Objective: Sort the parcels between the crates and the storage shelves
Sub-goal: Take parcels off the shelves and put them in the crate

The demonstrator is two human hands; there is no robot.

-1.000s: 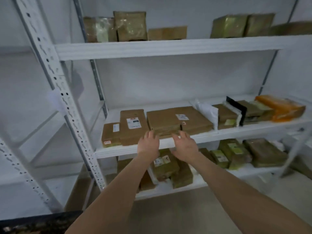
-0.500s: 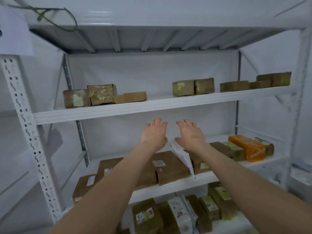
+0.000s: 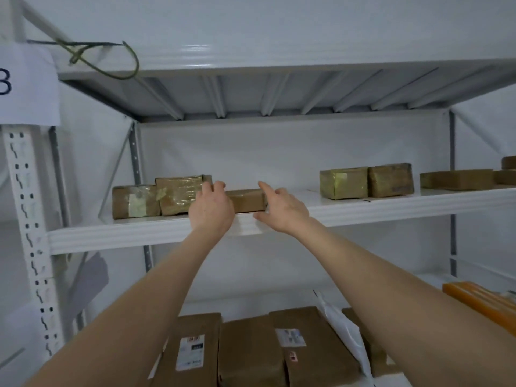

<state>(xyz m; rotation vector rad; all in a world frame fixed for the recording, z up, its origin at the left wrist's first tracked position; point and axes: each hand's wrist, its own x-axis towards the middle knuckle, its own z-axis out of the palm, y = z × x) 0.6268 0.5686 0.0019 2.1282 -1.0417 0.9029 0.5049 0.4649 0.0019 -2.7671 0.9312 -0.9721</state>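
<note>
A flat brown parcel lies on the upper shelf board, next to two taped parcels on its left. My left hand covers the flat parcel's left end, its fingers curled over the top edge. At the parcel's right end is my right hand, fingers spread and fairly straight; the index finger lies over the top corner and the thumb is on the shelf's front lip. Whether the parcel is lifted off the board cannot be told.
Two more taped parcels and flat brown ones sit further right on the same shelf. Below, labelled brown parcels, a white bag and an orange parcel fill the lower shelf. A perforated upright stands at the left.
Both hands rose from the lower shelf's parcels to the upper shelf and closed in on the flat brown parcel. The view tilted upward with them.
</note>
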